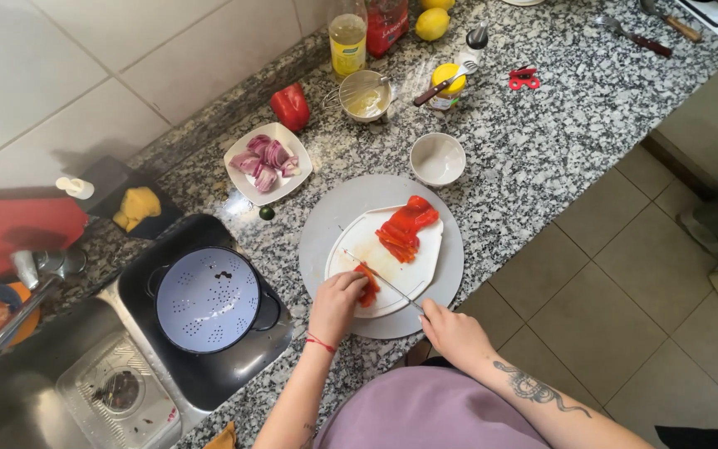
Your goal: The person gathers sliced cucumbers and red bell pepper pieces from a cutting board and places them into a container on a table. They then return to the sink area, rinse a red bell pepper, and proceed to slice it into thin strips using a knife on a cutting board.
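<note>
Fingers of the left hand curled down on a red pepper piece, pinning it to the white cutting board; right hand closed round the knife, blade laid across the piece. Mid-slicing, by the look. Cut strips heaped at one o'clock. Next stroke wants fingertips tucked clear. Colander at nine o'clock, counter beyond.

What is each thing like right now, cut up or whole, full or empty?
Red pepper piece: held by left hand, being cut.
Knife: in right hand.
Pepper strips: sliced, piled.
Whole red pepper: uncut.
Red onion: cut up, on plate.
White bowl: empty.
Colander: nearly empty.
</note>
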